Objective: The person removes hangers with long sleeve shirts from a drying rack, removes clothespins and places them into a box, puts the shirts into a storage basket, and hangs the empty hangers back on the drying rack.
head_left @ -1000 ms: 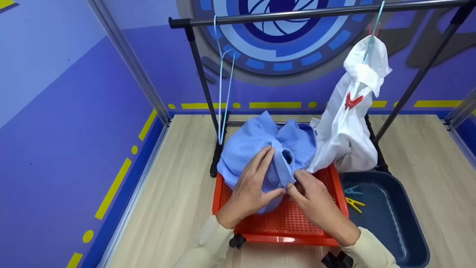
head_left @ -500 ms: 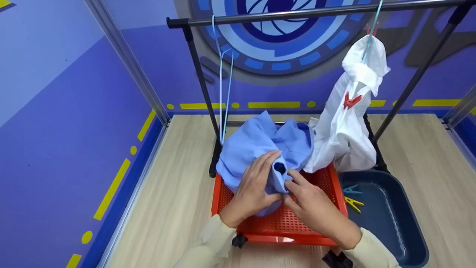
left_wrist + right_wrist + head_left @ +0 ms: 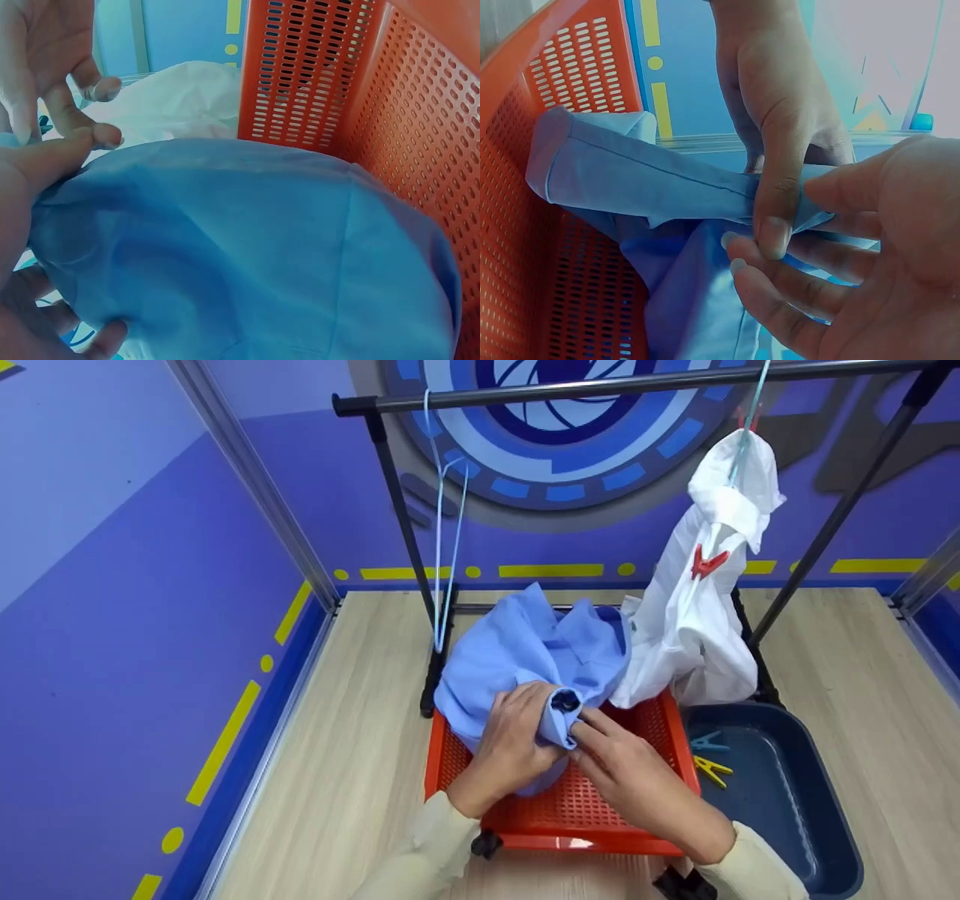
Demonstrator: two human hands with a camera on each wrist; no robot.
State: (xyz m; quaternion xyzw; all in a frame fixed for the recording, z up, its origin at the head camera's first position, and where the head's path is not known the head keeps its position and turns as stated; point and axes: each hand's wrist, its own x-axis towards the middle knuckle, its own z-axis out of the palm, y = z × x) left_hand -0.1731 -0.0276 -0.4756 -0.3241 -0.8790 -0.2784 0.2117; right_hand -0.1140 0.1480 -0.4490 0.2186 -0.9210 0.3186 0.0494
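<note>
A blue shirt point(image 3: 495, 652) lies bunched over the far left part of a red basket point(image 3: 585, 840). My left hand point(image 3: 517, 735) grips a gathered, tube-like part of it, fingers wrapped round from the left; a dark opening shows at its top. My right hand point(image 3: 622, 765) pinches the edge of that same part from the right. In the right wrist view the left thumb point(image 3: 776, 202) presses on a folded band of the shirt point(image 3: 652, 176), while the right thumb and fingers point(image 3: 847, 187) close on its end. The left wrist view shows the shirt point(image 3: 247, 247) draped broadly below the hands.
A white garment point(image 3: 720, 645) hangs at the right of a dark rack point(image 3: 600, 390), with a red clothespin point(image 3: 707, 561) on it. A bare light-blue hanger point(image 3: 439, 547) hangs at left. A dark basin point(image 3: 795, 780) holds a yellow clothespin point(image 3: 712, 771) and a blue one point(image 3: 709, 741).
The opening in the gathered part has moved down and a little left, and looks narrower. My left fingers have wrapped further round it. My right fingers stay at its edge.
</note>
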